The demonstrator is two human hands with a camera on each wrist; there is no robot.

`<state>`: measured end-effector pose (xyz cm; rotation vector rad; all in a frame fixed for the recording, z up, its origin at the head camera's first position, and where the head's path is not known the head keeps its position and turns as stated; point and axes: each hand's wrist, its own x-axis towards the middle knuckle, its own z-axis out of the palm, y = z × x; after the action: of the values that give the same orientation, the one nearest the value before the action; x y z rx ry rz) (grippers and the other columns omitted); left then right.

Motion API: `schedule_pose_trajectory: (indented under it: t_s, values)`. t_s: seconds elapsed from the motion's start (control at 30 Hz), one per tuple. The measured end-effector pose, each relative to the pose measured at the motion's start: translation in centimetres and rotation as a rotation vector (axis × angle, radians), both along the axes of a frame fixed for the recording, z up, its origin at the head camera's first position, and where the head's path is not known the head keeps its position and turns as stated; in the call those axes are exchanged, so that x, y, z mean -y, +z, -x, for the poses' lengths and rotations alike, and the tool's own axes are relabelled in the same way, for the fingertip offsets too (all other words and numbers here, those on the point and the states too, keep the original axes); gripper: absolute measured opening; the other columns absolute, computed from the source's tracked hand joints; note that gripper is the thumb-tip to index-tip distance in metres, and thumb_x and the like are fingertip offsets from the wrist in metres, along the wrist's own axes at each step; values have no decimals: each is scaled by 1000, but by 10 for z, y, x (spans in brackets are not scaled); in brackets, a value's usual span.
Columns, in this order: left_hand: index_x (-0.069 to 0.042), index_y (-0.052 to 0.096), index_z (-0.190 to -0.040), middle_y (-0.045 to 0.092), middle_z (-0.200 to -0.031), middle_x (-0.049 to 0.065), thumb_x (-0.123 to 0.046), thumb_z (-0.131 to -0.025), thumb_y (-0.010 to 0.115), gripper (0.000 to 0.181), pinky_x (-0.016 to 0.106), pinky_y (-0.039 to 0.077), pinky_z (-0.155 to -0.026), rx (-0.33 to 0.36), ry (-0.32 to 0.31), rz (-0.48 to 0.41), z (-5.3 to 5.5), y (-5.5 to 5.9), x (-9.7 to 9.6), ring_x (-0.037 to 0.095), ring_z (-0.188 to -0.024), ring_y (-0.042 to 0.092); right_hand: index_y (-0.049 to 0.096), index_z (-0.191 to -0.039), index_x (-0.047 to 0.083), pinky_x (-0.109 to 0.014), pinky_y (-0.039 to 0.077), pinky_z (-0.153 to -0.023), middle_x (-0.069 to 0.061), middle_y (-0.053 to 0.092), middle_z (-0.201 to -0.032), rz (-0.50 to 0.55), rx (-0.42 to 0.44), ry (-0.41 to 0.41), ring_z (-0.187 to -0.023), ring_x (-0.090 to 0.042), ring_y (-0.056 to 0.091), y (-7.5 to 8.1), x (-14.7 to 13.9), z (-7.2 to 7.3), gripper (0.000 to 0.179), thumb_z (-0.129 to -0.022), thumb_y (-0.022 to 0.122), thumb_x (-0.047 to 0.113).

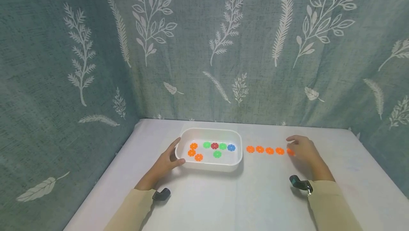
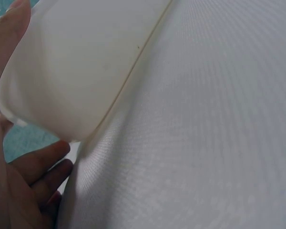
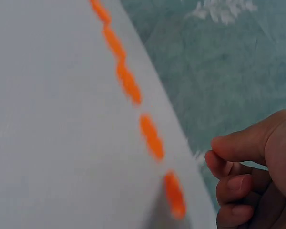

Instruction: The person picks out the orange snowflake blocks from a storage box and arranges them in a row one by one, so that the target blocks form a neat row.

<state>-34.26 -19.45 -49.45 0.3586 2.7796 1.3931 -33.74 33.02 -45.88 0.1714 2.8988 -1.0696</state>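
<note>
Someone's right hand (image 1: 303, 149) is over the right end of a row of five orange pieces (image 1: 270, 150). Its thumb and first finger have their tips together, and its other fingers are curled in. It hides part of the last orange piece. The row runs across the white worktop (image 1: 255, 199), from just beside a white box (image 1: 207, 166) out to this hand.

That person's left hand (image 1: 163, 163) grips the left end of the box, with the thumb at the front and the first finger on the left side. The box sits flat on the worktop. Inside, three orange pieces (image 1: 198, 157) lie at the left. More to the right are three green pieces (image 1: 217, 154), a red piece (image 1: 214, 146) and a blue piece (image 1: 231, 147).

Both arms have tan sleeves (image 1: 333, 206). Behind is a blue-green cloth (image 1: 191, 82) with white leaves on it.
</note>
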Motion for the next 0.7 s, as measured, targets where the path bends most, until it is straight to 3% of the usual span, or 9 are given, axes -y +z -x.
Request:
schedule_pose_trajectory:
  t_s: [0.27,0.7]
  values:
    - [-21,20,-156,30,-156,15,-43,-78,79,100,65,24,-106,-3,22,0,-2,2,1,38,-140,30,59,-130,3,-49,52,-83,-21,62,-116,38,-88,81,-100,-36,61,33,61,15,35,-97,57,17]
    - [-20,21,-156,32,-154,16,-42,-79,80,99,62,25,-108,-12,-5,-22,-2,1,1,37,-139,33,63,-127,8,-50,51,-87,-15,64,-117,131,-136,189,-105,-33,60,47,146,22,32,-97,60,19]
